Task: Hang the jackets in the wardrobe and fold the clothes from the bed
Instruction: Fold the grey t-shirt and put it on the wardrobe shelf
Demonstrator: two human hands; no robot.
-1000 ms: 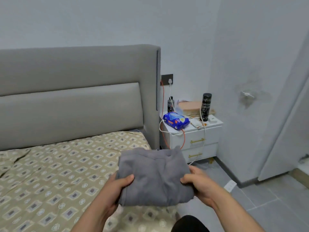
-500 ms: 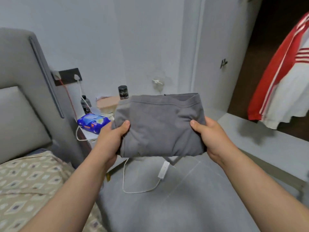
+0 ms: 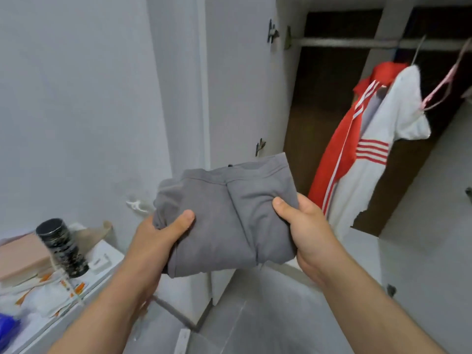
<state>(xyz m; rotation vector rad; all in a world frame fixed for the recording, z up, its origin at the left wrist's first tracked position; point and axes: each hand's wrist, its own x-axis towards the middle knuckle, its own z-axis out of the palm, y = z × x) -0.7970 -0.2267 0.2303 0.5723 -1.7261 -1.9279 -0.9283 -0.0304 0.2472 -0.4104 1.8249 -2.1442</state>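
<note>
A folded grey garment is held up in front of me at chest height. My left hand grips its left edge with the thumb on top. My right hand grips its right edge the same way. Beyond it the wardrobe stands open, dark inside, with a metal rail across the top. A red and white jacket hangs from that rail on the right. An empty pink hanger hangs beside it.
A white bedside table sits at lower left with a black bottle, a pink box and cables. The open wardrobe door stands ahead. Grey tiled floor lies below my arms.
I have turned right, away from the bed, and moved closer to the wardrobe. Both hands keep the same hold on the folded grey garment, which has shifted nearer the wardrobe opening.
</note>
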